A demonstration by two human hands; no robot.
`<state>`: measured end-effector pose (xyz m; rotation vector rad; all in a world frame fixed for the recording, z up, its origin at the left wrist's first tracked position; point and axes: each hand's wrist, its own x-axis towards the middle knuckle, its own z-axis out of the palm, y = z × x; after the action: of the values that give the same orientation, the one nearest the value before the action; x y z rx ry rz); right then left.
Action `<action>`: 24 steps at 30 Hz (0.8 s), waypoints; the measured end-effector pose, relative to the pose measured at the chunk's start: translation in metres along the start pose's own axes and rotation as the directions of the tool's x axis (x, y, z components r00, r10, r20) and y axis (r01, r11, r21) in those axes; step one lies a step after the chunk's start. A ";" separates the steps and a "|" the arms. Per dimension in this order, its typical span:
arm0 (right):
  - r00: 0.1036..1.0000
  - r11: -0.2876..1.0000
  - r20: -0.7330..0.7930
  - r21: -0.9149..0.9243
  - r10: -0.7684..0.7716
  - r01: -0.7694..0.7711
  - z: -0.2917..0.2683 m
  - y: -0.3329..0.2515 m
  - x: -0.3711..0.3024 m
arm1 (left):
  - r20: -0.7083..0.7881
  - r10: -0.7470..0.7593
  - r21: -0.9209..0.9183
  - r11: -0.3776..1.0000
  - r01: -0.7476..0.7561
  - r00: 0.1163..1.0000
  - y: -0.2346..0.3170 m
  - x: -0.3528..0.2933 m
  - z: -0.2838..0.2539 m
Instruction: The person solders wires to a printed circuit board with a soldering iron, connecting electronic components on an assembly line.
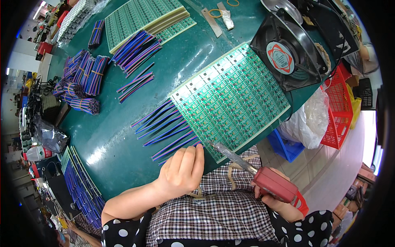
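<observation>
A green circuit board panel [230, 99] with rows of small parts lies tilted on the table. Blue, red and black wires [162, 119] stick out from its left edge in several groups. My left hand [182, 171] is closed at the panel's lower left corner, its fingertips pinching a wire [198, 144] at the edge; the fingers partly hide it. My right hand [271, 197] grips a red-handled soldering gun [275, 184] below the panel. Its metal barrel points up and left, and the tip [213, 144] is at the panel's lower left edge, close to my left fingertips.
A black fan [284, 53] stands at the panel's upper right. Loose wires [138, 49] lie beside stacked panels [144, 18]; banded wire bundles [84, 76] lie to the left. Wired panels [82, 187] are at lower left. Red crate [338, 111] and blue bin [286, 146] stand right.
</observation>
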<state>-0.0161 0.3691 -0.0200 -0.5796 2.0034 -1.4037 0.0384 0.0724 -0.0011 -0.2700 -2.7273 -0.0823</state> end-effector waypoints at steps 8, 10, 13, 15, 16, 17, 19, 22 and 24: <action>0.999 0.983 -0.039 0.182 -0.030 0.037 0.002 -0.001 -0.001 | 0.017 0.014 0.028 0.999 -0.015 1.000 0.001 0.000 -0.001; 0.988 0.985 -0.006 0.078 -0.151 0.151 -0.002 0.005 0.004 | -0.010 0.017 0.009 1.000 -0.017 1.000 0.001 -0.001 0.000; 0.949 0.945 0.043 -0.088 -0.313 0.316 -0.004 0.007 0.010 | -0.024 0.032 0.010 0.999 -0.032 0.999 0.000 -0.001 0.001; 0.932 0.920 0.048 -0.152 -0.359 0.362 -0.004 0.006 0.011 | -0.025 0.032 0.015 0.999 -0.032 0.999 0.000 -0.001 0.001; 0.937 0.927 0.043 -0.136 -0.346 0.349 -0.004 0.005 0.012 | -0.027 0.033 0.019 0.999 -0.033 0.999 0.000 -0.001 0.001; 0.942 0.935 0.038 -0.119 -0.333 0.335 -0.004 0.003 0.012 | -0.027 0.033 0.020 0.999 -0.032 0.999 0.000 0.000 0.001; 0.948 0.939 0.045 -0.131 -0.315 0.318 -0.003 -0.003 0.012 | -0.012 0.046 0.032 0.998 -0.046 0.999 0.000 0.000 0.000; 0.946 0.931 0.054 -0.170 -0.319 0.324 -0.003 -0.004 0.014 | -0.004 0.050 0.038 0.998 -0.049 0.999 0.000 0.001 0.000; 0.939 0.917 0.057 -0.199 -0.340 0.345 -0.003 -0.001 0.011 | -0.005 0.053 0.040 0.998 -0.053 0.999 0.001 0.001 0.000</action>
<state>-0.0257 0.3635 -0.0214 -1.0791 2.1180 -1.3821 0.0376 0.0731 -0.0010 -0.3298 -2.7104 -0.0136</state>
